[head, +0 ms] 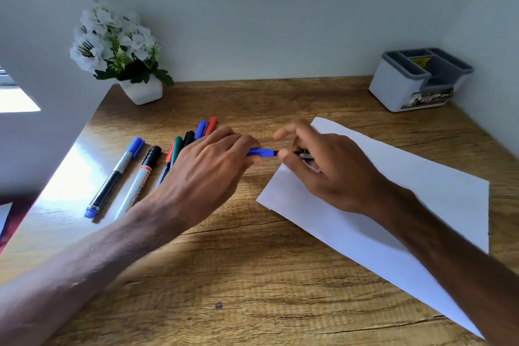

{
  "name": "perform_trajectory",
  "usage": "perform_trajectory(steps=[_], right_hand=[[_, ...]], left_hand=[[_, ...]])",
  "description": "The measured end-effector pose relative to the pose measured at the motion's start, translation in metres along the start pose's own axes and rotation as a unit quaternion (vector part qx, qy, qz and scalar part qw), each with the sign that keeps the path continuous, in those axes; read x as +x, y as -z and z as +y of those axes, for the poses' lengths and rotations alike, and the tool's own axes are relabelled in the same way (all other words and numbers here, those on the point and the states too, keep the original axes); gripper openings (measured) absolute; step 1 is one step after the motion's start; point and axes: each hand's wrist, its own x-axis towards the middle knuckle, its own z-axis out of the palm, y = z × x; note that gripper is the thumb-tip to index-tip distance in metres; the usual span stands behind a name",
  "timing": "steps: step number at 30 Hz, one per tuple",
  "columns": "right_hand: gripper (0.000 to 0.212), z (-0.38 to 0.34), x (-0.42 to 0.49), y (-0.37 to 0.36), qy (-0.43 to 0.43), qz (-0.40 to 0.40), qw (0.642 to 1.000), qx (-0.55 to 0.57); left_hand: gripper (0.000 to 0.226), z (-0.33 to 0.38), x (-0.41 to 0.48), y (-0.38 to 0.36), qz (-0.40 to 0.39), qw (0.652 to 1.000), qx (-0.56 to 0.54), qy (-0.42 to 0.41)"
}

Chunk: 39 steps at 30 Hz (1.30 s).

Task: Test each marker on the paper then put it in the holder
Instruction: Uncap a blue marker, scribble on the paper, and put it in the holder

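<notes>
While the left hand (pixel 213 160) pinches the blue-capped marker (pixel 264 152) by its cap, the right hand (pixel 328 166) grips its barrel (mostly hidden by fingers) over the paper's (pixel 421 205) edge.

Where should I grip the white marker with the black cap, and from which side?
Probably mid-barrel, pinched from above. The white marker lies flat on the table, with the blue-capped marker close on its left and the left hand near its right, so the sides are crowded.
</notes>
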Motion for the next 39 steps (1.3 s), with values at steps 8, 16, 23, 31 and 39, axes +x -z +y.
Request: perform_trajectory(steps=[8,16,23,31,39], right_hand=[[0.048,0.011,0.006,0.015,-0.07,0.05,0.916,0.391],[0.032,0.012,0.008,0.003,-0.115,0.068,0.879,0.457],[0.01,0.007,0.008,-0.02,-0.139,0.096,0.896,0.411],[0.018,0.01,0.004,-0.023,-0.137,0.1,0.906,0.388],[0.024,-0.009,0.001,-0.002,-0.205,0.082,0.858,0.464]], left_hand=[[0.028,-0.006,-0.003,-0.005,-0.021,0.994,-0.086,0.059],[0.012,0.001,-0.006,-0.004,0.003,0.976,-0.204,0.08],[0.012,0.005,-0.005,-0.006,-0.055,0.97,-0.228,0.071],[0.047,0.003,-0.006,-0.006,-0.156,0.966,-0.201,0.039],[0.046,0.013,-0.008,-0.001,-0.159,0.958,-0.234,0.05]])
